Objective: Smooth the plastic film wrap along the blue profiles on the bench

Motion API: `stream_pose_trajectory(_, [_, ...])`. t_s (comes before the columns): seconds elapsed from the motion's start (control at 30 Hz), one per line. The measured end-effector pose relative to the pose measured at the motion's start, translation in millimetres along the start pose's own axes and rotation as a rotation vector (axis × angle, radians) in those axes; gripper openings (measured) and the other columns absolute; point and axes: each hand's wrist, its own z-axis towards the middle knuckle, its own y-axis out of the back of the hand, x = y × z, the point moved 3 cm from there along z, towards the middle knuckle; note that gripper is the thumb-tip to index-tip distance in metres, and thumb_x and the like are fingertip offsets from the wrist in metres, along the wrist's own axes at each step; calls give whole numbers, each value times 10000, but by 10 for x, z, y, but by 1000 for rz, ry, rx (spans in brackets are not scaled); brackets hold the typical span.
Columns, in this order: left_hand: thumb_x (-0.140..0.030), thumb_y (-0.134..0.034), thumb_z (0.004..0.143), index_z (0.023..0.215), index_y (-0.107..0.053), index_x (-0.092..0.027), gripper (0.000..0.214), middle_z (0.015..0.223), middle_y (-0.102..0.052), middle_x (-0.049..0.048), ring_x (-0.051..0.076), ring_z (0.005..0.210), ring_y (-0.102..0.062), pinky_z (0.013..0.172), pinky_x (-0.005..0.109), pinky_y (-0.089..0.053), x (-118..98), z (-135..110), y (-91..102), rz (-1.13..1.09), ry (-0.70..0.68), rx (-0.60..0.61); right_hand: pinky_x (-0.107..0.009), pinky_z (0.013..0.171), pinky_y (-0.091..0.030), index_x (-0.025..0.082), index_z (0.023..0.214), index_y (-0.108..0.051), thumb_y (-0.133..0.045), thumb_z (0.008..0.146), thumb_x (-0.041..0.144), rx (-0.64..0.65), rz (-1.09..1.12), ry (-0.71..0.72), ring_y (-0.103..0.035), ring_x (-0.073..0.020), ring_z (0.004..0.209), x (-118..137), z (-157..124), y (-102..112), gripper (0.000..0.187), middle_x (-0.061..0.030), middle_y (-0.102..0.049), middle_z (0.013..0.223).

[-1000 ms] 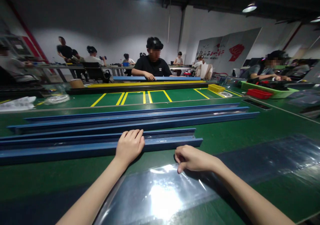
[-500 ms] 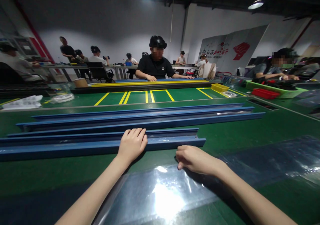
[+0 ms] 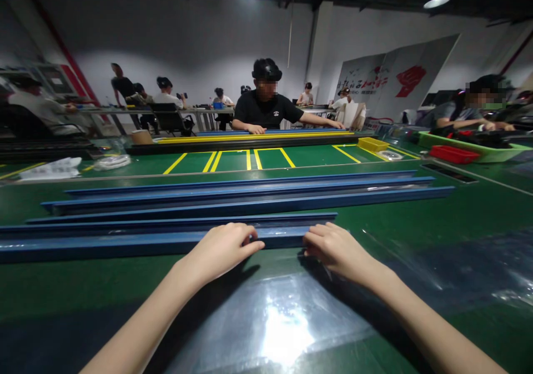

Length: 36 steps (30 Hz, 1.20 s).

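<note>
The near rail (image 3: 162,244) lies on the surface (image 3: 104,288) just beyond the left hand (image 3: 227,247), thumb and fingers parted, and the right hand (image 3: 335,247), nearer its right end, fingers curled, grip unclear; its long axis runs left to right

A smooth green worktop (image 3: 408,210) spans the lower frame. Across its middle lie long blue channel-shaped rails (image 3: 125,246); at bottom centre, a glossy transparent plastic sheet (image 3: 258,313); right of centre, a shallow yellow plastic tray (image 3: 370,145); at left, a rumpled white sheet (image 3: 52,170).
</note>
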Motion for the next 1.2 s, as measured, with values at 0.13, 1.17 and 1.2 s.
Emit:
stream_pose_trajectory(0.13, [-495, -481, 762, 861, -603, -252, 289, 761, -645, -14, 166, 708, -582, 573, 230, -361, -12, -7, -36, 14, 10, 69, -282, 627, -261, 164, 738, -547, -441, 835, 178, -184, -124, 0, -475, -150, 682, -67, 6, 33, 145, -33, -580, 727])
stream_pose_trajectory(1.17, [-482, -477, 741, 698, -617, -207, 311, 796, -660, 122, 342, 885, -547, 695, 411, -396, 1061, -202, 381, 478, 563, -227, -318, 825, -364, 158, 981, -586, -284, 862, 194, -174, -59, -367, -559, -190, 870, -688, 46, -274, 327, -69, -650, 927])
stream_pose_trajectory(1.2, [-491, -471, 742, 694, -618, -205, 326, 817, -657, 127, 348, 900, -537, 700, 414, -397, 1077, -190, 360, 474, 573, -235, -311, 808, -372, 158, 985, -586, -283, 861, 196, -161, -54, -373, -563, -189, 865, -692, 47, -276, 330, -70, -651, 924])
